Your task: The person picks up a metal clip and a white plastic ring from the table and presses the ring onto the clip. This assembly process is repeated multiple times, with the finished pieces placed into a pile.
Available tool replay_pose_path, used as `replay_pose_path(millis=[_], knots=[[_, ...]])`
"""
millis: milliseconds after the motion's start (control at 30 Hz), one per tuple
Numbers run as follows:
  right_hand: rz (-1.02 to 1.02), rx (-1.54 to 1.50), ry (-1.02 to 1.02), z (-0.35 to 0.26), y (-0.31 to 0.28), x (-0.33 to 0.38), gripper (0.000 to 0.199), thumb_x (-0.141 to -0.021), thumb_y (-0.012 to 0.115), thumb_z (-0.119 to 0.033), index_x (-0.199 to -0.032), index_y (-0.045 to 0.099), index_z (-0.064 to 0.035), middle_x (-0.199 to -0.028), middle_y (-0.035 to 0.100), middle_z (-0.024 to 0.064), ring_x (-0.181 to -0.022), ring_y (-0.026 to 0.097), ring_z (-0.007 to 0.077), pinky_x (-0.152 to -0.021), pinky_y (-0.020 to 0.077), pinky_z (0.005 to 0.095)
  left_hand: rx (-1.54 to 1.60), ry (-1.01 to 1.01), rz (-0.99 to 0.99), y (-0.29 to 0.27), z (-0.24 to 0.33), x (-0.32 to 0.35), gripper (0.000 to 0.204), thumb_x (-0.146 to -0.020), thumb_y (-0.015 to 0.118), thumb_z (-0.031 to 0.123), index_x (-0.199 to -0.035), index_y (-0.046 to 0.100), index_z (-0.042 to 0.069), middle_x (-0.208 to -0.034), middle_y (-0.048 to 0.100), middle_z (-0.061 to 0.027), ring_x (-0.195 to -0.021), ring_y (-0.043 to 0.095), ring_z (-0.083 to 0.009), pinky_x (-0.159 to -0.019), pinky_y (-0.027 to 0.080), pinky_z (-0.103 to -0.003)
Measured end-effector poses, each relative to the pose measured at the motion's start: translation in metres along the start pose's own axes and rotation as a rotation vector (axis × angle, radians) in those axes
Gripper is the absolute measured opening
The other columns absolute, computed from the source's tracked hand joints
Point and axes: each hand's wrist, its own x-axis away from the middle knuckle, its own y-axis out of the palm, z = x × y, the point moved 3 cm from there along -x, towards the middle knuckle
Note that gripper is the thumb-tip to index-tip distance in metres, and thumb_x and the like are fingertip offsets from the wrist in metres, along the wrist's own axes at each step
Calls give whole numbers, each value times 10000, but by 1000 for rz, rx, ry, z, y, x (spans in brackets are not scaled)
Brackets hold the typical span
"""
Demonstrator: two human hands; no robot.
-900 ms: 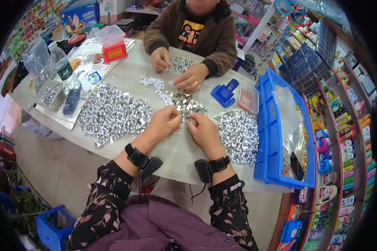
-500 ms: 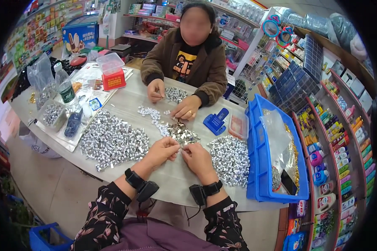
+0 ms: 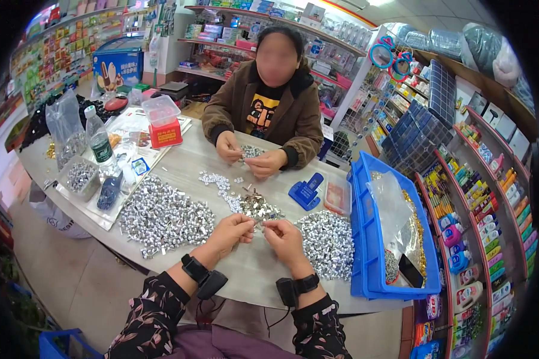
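My left hand (image 3: 230, 231) and my right hand (image 3: 283, 236) meet over the grey table (image 3: 185, 167), each pinching small silver metal pieces between the fingertips. Just beyond them lies a loose cluster of silver parts (image 3: 259, 207). A large heap of the same silver pieces (image 3: 164, 216) spreads to the left of my left hand. Another heap (image 3: 330, 242) lies to the right of my right hand. Both wrists wear black bands.
A person in a brown jacket (image 3: 263, 113) sits across the table handling small silver parts. A blue crate (image 3: 374, 263) with a plastic bag stands at the right. A blue tool (image 3: 305, 191), a red-based box (image 3: 163, 122), a bottle (image 3: 99, 143) and a tray of parts (image 3: 81, 176) stand around. Shop shelves surround the table.
The view has tilted upward, showing more of the person opposite. My hands stay together over the parts, fingers shifting slightly.
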Motion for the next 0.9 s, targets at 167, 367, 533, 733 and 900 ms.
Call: replay_pose_path(millis=[167,367,533,733,900], knots=[[-88,-799,252,5,14,0,160,-841,603,-106,-971,595,-15,-838,627,40,-724,588,103,-661,476,229,104,-37,-22,3,5,1,114,-876,571,152,-925,543,53,-771,569,-16,-658,559,-94,-605,492,-218],[-230,-982,361,-7,12,1,177,-844,615,-97,-994,588,-6,-855,624,30,-753,577,82,-683,465,209,195,-56,-69,3,7,1,89,-880,561,134,-907,529,55,-765,578,-26,-652,566,-93,-585,493,-200],[-211,-944,346,-2,15,1,147,-848,606,-91,-970,597,-10,-854,630,36,-746,586,91,-695,485,223,232,-89,-100,0,4,0,90,-882,558,129,-910,525,49,-766,581,-32,-634,569,-95,-572,500,-207],[-106,-898,316,-2,15,2,122,-840,621,-92,-929,605,-10,-843,622,17,-768,565,65,-696,447,186,262,-75,-89,2,5,1,104,-886,554,132,-917,521,38,-783,591,-48,-648,594,-111,-592,524,-234],[-77,-727,255,-6,14,4,104,-837,623,-72,-915,596,-9,-849,620,13,-763,564,57,-680,447,176,-24,86,26,8,3,3,118,-890,546,137,-938,522,31,-791,597,-57,-655,604,-128,-599,526,-235]])
